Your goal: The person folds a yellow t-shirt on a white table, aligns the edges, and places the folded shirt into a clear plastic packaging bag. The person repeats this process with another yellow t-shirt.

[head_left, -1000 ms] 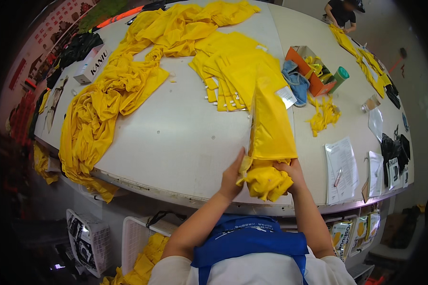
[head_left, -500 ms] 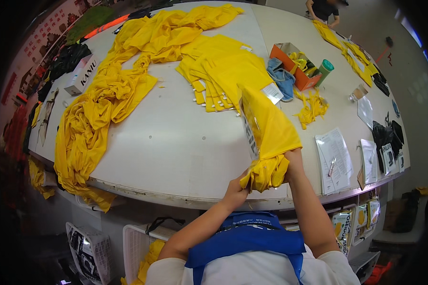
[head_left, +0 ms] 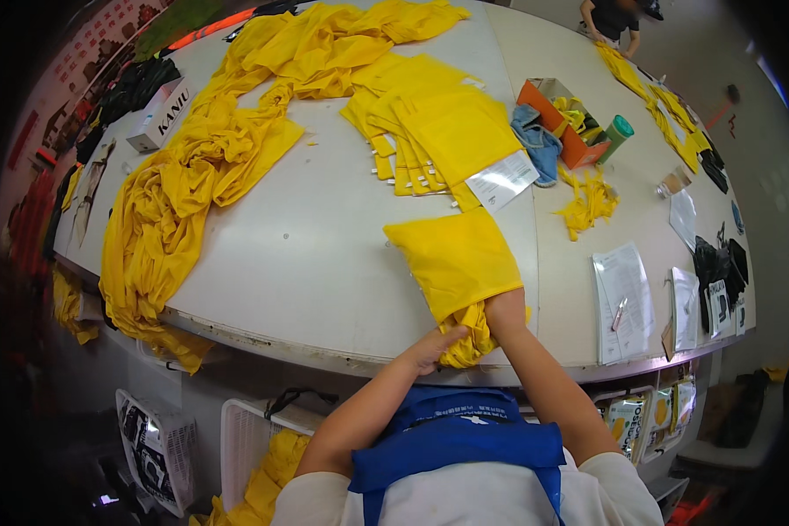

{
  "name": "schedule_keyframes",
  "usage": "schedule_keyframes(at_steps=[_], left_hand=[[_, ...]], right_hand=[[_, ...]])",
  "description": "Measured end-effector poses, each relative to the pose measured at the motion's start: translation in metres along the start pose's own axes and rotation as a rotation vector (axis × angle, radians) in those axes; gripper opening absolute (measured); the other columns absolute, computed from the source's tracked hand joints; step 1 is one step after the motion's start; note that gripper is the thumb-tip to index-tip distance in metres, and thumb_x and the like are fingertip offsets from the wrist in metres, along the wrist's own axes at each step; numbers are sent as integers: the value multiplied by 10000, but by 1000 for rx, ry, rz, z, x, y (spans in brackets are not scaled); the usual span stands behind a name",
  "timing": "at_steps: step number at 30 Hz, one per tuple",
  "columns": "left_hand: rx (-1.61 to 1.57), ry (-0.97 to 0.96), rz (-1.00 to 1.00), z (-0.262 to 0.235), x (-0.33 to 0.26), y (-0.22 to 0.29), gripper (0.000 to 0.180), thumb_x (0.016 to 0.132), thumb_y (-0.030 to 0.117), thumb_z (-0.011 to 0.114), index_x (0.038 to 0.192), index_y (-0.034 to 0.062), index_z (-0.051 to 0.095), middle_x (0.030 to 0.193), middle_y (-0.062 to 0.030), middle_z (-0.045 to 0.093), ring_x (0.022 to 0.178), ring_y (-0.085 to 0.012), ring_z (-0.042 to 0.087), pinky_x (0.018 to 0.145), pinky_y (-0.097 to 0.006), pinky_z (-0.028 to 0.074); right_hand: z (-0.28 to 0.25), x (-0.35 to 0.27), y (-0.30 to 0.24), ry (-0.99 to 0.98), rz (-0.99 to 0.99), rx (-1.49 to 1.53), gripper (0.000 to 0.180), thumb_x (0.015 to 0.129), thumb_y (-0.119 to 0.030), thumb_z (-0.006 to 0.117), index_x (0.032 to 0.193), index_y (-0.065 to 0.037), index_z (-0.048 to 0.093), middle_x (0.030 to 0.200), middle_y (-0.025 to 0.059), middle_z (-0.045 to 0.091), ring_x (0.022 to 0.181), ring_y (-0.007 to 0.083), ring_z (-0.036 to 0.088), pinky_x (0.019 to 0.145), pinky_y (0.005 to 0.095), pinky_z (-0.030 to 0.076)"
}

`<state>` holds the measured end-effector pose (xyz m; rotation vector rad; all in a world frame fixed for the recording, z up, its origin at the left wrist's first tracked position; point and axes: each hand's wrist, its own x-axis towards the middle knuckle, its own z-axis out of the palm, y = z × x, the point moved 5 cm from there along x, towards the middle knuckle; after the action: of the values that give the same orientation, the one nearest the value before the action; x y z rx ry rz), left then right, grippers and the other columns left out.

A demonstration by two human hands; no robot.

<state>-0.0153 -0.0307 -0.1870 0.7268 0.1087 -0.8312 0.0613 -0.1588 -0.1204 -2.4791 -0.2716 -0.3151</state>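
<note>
A flat yellow fabric pouch (head_left: 456, 259) lies at the table's near side, its open end toward me. Bunched yellow fabric (head_left: 470, 340) fills that end and spills out of it. My left hand (head_left: 431, 348) is closed on the bunched fabric at its left side, thumb on top. On the other side, my right hand (head_left: 505, 314) reaches in under the pouch's hem, which hides its fingers. Just beyond lies a fanned stack of yellow pouches (head_left: 456, 131), with a printed white sheet (head_left: 503, 181) at its near right corner.
A long heap of yellow fabric (head_left: 171, 210) covers the left side. An orange box (head_left: 579, 149), blue cloth (head_left: 539, 145), green roll (head_left: 619, 130) and yellow scraps (head_left: 587, 203) stand or lie to the right. Papers (head_left: 624, 302) lie nearer. A person (head_left: 611, 22) works at the far right.
The pouch has tipped down from a raised, tilted pose, and its plain yellow face now shows. Both hands moved slightly left; the right one went under the hem. More of the white sheet is uncovered.
</note>
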Motion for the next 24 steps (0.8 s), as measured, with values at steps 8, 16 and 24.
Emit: schedule_keyframes(at_steps=[8, 16, 24], left_hand=[[103, 178, 124, -1, -9, -6, 641, 823, 3, 604, 1390, 58, 311, 1321, -95, 496, 1197, -227, 511, 1016, -365, 410], [-57, 19, -38, -25, -11, -1, 583, 859, 174, 631, 1371, 88, 366, 1299, -93, 516, 1165, -203, 540, 984, -351, 449], [-348, 161, -17, -41, -21, 5, 571, 830, 98, 563, 1366, 69, 368, 1297, -114, 520, 1171, -268, 543, 1010, -393, 434]], right_hand=[[14, 15, 22, -292, 206, 105, 475, 832, -388, 568, 1229, -125, 578, 1247, 106, 584, 1197, 270, 501, 999, 444, 347], [36, -15, -45, -318, -279, -85, 392, 894, -308, 504, 1194, -67, 585, 1258, 149, 560, 1176, 348, 490, 1019, 438, 339], [49, 11, -53, -421, -274, -89, 441, 902, -368, 482, 1257, -118, 556, 1321, 117, 524, 1235, 326, 447, 1061, 432, 303]])
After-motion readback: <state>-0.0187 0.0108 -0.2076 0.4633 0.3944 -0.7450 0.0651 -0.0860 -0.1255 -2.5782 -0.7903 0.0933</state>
